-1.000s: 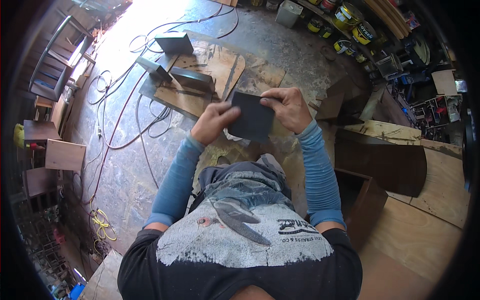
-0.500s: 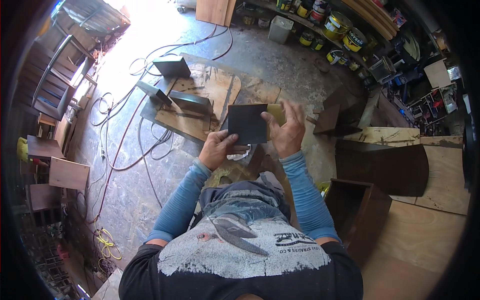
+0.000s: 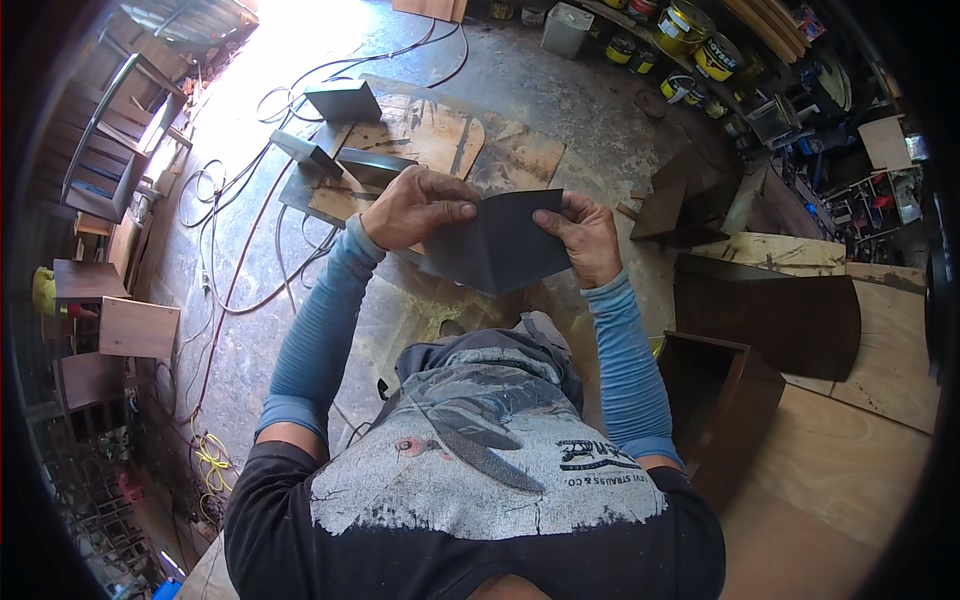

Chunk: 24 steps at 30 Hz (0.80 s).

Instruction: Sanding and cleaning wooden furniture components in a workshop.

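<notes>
A dark grey sheet of sandpaper (image 3: pixel 510 250) hangs open in front of my body, with a crease down its middle. My left hand (image 3: pixel 412 208) is closed on its upper left edge, the thumb lying along the top. At the upper right corner my right hand (image 3: pixel 587 238) pinches the sheet, thumb on the near face and fingers behind. Beyond my left hand, dark-finished wooden pieces stand on a stained plywood board (image 3: pixel 440 135) on the floor: a box-like block (image 3: pixel 345 101), a narrow piece (image 3: pixel 305 153) and a panel (image 3: pixel 372 165) partly hidden by that hand.
Hoses and cables (image 3: pixel 215 235) loop across the floor on the left. Dark brown panels (image 3: pixel 765 318) and an open wooden box (image 3: pixel 715 400) lie close on my right. Paint cans (image 3: pixel 685 28) line the far right shelf. Wooden chairs and boards (image 3: pixel 138 327) stand at the left.
The sandpaper has gone from folded, with a yellowish back showing, to opened out. My left hand has moved up and left to its upper edge; my right hand still grips the right side.
</notes>
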Motion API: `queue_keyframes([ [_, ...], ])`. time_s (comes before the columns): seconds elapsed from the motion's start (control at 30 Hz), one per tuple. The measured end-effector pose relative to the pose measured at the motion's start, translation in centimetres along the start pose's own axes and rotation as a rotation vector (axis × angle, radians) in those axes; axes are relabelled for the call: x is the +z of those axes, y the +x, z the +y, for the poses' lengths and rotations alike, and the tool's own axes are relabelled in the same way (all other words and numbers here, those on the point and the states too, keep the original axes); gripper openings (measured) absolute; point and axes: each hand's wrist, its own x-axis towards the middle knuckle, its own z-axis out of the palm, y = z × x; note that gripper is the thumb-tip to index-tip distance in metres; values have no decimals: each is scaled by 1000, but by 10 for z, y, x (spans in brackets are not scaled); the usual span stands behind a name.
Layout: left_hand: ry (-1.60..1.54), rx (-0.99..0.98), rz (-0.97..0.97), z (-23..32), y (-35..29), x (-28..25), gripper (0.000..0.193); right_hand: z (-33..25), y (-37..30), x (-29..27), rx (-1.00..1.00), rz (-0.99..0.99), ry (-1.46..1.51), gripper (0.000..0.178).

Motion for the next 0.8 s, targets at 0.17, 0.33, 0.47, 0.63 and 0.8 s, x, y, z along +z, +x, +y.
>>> queue_keyframes([
  [0.17, 308, 38, -170, 17, 9, 20, 14, -10, 0, 22, -733, -32, -1059, 35],
  [0.33, 527, -11, -222, 2, 0, 44, 10, 30, -4, 4, -597, -565, -1051, 23],
  [0.47, 324, -138, -155, -39, -13, 51, 9, 37, -15, 22, -574, -551, -964, 18],
  [0.63, -12, -307, -72, -70, -27, 51, 17, 44, -9, -2, -58, -504, -806, 24],
  [0.8, 192, -478, 85, -90, -38, 39, 31, 41, 58, -53, 20, -593, -834, 25],
])
